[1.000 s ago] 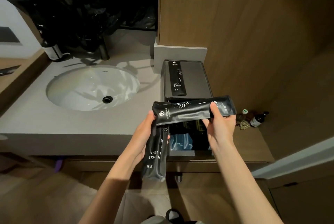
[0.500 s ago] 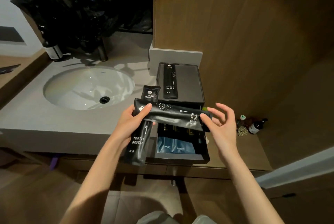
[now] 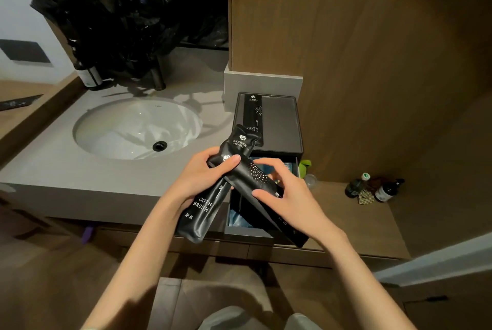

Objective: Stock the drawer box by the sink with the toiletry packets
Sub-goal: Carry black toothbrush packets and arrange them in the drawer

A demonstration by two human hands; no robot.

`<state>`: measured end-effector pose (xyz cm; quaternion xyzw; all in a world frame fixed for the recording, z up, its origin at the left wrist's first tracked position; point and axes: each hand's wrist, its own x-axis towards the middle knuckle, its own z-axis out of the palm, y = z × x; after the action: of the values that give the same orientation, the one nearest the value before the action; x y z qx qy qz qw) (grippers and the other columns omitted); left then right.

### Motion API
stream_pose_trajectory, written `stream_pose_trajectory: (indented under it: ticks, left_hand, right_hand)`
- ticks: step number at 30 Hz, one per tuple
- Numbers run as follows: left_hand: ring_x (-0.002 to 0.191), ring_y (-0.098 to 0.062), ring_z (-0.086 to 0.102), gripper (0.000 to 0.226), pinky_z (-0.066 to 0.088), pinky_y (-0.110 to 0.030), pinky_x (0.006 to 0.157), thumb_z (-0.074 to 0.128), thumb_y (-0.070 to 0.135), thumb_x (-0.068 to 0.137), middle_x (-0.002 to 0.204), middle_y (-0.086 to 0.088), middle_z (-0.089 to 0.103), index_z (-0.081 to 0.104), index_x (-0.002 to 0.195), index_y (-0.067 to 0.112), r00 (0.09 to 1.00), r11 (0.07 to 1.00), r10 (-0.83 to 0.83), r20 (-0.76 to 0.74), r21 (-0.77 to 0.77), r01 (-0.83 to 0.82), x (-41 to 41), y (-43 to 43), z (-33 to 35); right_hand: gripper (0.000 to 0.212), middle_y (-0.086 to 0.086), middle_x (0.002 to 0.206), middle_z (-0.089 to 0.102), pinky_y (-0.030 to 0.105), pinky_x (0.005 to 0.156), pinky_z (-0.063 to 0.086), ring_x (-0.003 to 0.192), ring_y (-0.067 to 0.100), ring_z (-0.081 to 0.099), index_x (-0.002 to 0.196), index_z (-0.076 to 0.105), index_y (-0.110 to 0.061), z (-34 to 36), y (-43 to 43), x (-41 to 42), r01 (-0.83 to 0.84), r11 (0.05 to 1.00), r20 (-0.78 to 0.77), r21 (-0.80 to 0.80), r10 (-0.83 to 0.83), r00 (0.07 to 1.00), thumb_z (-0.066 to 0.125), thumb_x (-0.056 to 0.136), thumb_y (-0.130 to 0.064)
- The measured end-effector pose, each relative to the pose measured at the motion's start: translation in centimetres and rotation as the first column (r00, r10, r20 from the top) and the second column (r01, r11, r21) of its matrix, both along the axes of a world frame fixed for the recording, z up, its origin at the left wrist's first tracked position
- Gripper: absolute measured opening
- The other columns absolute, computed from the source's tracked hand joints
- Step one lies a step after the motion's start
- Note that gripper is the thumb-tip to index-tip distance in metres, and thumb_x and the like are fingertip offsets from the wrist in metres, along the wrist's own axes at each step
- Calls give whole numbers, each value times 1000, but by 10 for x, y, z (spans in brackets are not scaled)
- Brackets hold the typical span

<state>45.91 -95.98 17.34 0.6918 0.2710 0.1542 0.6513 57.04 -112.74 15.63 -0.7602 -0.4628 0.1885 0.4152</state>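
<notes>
Black packets (image 3: 250,177), gripped by left hand (image 3: 197,177) and right hand (image 3: 290,193), overhang drawer (image 3: 247,231) rim.

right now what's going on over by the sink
A person stands at the bathroom counter with two black toothbrush packets crossed in their hands. The left hand grips the lower packet and its thumb presses the upper packet, while the right hand pinches the upper packet further along. Beneath them the drawer of the dark drawer box is pulled open, with blue packets inside. A third toothbrush packet lies on the box's top, right of the sink.
</notes>
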Motion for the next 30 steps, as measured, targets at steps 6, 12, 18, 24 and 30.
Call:
stream_pose_trajectory:
  ticks: [6, 12, 18, 24, 30]
  left_hand:
    - [73, -12, 66, 10, 51, -25, 69, 65, 35, 86, 80, 6, 71, 69, 85, 26, 996, 995, 93, 8, -28, -92, 9, 3, -11]
    - [93, -25, 69, 14, 54, -45, 87, 58, 25, 93, 102, -2, 71, 71, 93, 27, 984, 982, 179, 4, 62, -179, 5, 19, -27]
    - [110, -9, 57, 25, 38, -22, 94, 49, 11, 96, 112, 5, 67, 68, 99, 27, 973, 909, 190, -131, 398, -124, -12, 22, -59]
    - [112, -19, 58, 26, 44, -30, 92, 47, 14, 97, 121, 1, 64, 68, 108, 26, 950, 874, 167, -265, 486, -18, -12, 12, -82]
    - [113, -19, 55, 32, 36, -22, 90, 41, 10, 99, 120, -3, 61, 66, 113, 23, 951, 869, 141, -276, 494, 14, -7, 5, -93]
  right_hand:
    - [38, -7, 86, 73, 25, 75, 51, 75, 3, 67, 119, 57, -27, -2, -3, 2, 97, 995, -310, -14, -96, 946, 71, 84, -21]
    - [36, -11, 68, 38, 21, 62, 31, 58, 3, 33, 119, 54, -32, -10, -23, 16, 256, 966, -261, -36, -256, 931, 67, 86, -24]
    - [47, 0, 118, 61, 28, 86, 47, 93, 12, 60, 135, 44, -26, -27, -34, 25, 291, 908, -139, -302, -344, 929, 59, 91, -21]
    - [59, 11, 151, 35, 36, 112, 28, 139, 26, 33, 149, 26, -18, -41, 2, 22, 280, 875, -163, -395, -367, 916, 52, 96, -18]
    - [60, 15, 148, 30, 35, 110, 29, 133, 26, 39, 151, 19, -20, -56, 35, 15, 370, 869, -203, -328, -448, 871, 46, 99, -15]
